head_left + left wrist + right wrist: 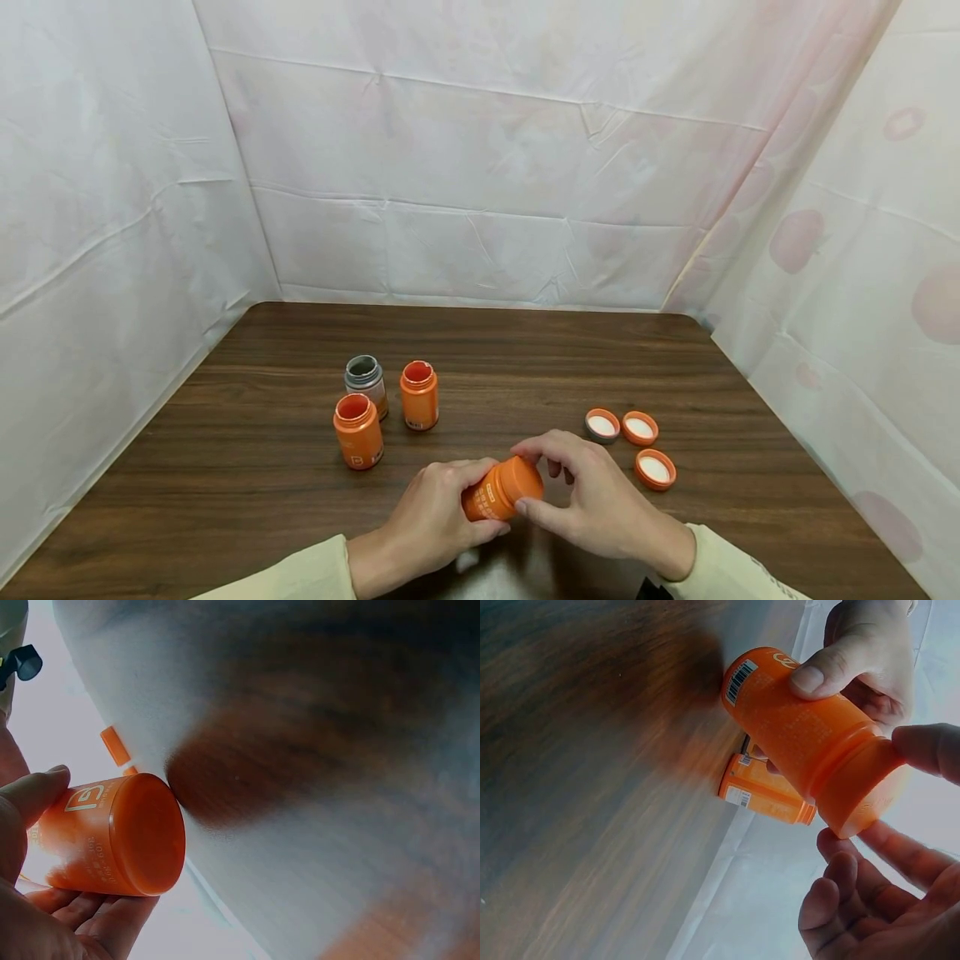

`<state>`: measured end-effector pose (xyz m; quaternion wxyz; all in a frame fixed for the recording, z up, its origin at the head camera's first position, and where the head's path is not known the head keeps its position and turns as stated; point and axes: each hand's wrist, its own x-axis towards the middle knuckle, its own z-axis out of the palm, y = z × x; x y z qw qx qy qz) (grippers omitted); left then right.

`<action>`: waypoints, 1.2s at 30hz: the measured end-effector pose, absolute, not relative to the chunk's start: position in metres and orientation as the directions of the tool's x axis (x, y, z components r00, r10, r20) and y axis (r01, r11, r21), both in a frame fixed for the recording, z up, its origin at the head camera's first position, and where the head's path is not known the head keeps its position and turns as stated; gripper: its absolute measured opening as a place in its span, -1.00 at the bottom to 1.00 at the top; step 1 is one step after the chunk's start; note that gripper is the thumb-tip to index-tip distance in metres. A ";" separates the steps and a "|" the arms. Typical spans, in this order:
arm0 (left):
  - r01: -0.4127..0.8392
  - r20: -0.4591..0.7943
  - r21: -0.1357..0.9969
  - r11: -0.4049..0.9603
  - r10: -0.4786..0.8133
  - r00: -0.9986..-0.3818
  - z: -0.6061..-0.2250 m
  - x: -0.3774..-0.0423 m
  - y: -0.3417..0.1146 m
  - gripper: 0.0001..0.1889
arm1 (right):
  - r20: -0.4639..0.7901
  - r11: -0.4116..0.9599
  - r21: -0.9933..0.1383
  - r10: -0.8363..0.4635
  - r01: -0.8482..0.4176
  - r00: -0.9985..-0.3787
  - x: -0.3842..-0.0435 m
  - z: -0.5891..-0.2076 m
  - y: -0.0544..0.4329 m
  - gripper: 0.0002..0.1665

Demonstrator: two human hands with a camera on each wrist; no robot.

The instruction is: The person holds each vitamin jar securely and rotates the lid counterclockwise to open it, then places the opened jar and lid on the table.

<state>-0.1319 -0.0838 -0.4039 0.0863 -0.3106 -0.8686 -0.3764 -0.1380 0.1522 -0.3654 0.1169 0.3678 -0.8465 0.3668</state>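
In the head view my left hand point(437, 507) grips an orange bottle point(483, 500), tilted with its top toward the right. The cap point(522, 478) sits on the bottle's neck, and my right hand point(585, 497) pinches it between thumb and fingers. The right wrist view shows the fingertips on the cap's edge point(862, 791) and the left thumb across the bottle's side. From the left wrist, the bottle's round base point(150, 834) faces the camera. Its lower edge is close to the table; whether it touches cannot be told.
To the left stand an uncapped grey bottle point(365, 379) and two uncapped orange bottles, one nearer point(358, 433) and one to the right point(420, 398). On the right lie three caps, inner side up: a grey-edged cap point(602, 426) and two orange caps point(640, 428). White curtains point(480, 167) surround the wooden table point(517, 350).
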 end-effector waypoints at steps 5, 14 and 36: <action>0.609 0.388 0.593 0.527 0.476 -0.789 -0.405 -0.133 -0.084 -0.47 | 0.495 0.408 -0.517 -0.575 -0.753 -0.651 -0.140 -0.365 0.154 -0.34; 0.611 0.392 0.594 0.522 0.476 -0.787 -0.406 -0.133 -0.084 -0.46 | 0.492 0.371 -0.510 -0.615 -0.776 -0.616 -0.141 -0.364 0.155 -0.22; 0.614 0.396 0.599 0.514 0.477 -0.785 -0.407 -0.134 -0.083 -0.47 | 0.447 0.544 -0.550 -0.449 -0.634 -0.774 -0.137 -0.365 0.152 -0.51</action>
